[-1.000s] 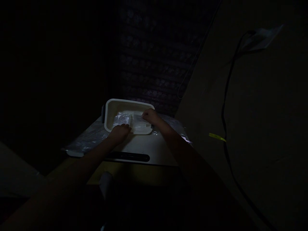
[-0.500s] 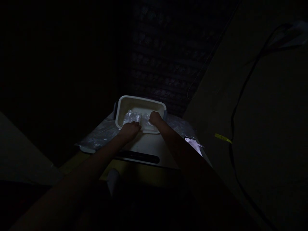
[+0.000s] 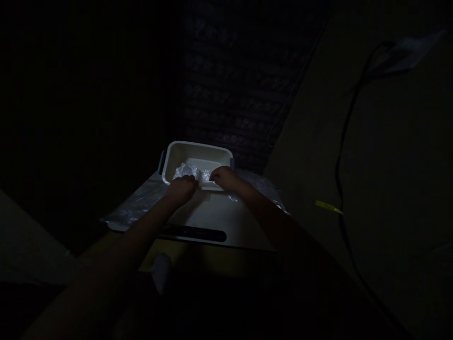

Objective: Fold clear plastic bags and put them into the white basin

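In the dim light a clear plastic bag, crinkled and shiny, lies over the near side of a pale rectangular tub. My left hand is closed on the bag at the tub's near left rim. My right hand pinches the right part of the same plastic above the near right rim. The fingertips are dark, so the exact grip is hard to see. The tub stands on a small white table with a dark slot along its front edge.
Flat clear plastic covers the table's left side, and more plastic lies at the right. A dark cable with a yellow tag hangs along the right wall. A patterned dark surface rises behind the tub.
My right hand has moved left and slightly down, closer to the left hand. The plastic between them is more bunched up. The view has shifted a little, and my right arm covers the lit phone.
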Available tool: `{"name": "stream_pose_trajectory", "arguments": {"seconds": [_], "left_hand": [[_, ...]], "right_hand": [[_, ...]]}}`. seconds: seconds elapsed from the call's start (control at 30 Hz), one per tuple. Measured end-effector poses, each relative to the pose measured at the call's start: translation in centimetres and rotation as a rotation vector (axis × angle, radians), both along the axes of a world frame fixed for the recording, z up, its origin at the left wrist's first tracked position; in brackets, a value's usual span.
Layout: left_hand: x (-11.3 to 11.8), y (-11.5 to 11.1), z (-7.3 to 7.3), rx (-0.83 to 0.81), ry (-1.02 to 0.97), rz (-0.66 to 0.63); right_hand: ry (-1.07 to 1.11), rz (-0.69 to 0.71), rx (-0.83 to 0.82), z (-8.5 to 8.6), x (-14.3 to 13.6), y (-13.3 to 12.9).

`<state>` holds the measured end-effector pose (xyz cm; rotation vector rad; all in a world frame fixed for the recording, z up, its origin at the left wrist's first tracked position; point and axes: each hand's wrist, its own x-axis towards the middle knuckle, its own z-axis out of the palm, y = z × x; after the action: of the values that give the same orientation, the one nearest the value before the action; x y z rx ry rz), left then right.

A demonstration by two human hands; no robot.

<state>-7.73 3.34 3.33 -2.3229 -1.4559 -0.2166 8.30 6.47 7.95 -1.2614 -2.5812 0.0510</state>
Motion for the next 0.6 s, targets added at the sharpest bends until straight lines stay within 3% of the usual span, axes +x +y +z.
{"name": "stream_pose_trajectory", "arguments": {"seconds": [0.13, 0.4, 0.6], "left_hand": [[0.4, -0.2, 0.1, -0.006, 0.012, -0.005], [0.7, -0.8, 0.1, -0.029, 0.023, -0.008], [0.6, -1.2, -0.1, -0.024, 0.009, -0.030]], "right_hand": [[-0.054, -0.007, 0.020, -1.0, -0.7, 0.1], [-0.347, -0.143, 0.080, -1.2, -0.9, 0.2], [-0.163, -0.214, -0.035, -1.3, -1.2, 2.5]]}}
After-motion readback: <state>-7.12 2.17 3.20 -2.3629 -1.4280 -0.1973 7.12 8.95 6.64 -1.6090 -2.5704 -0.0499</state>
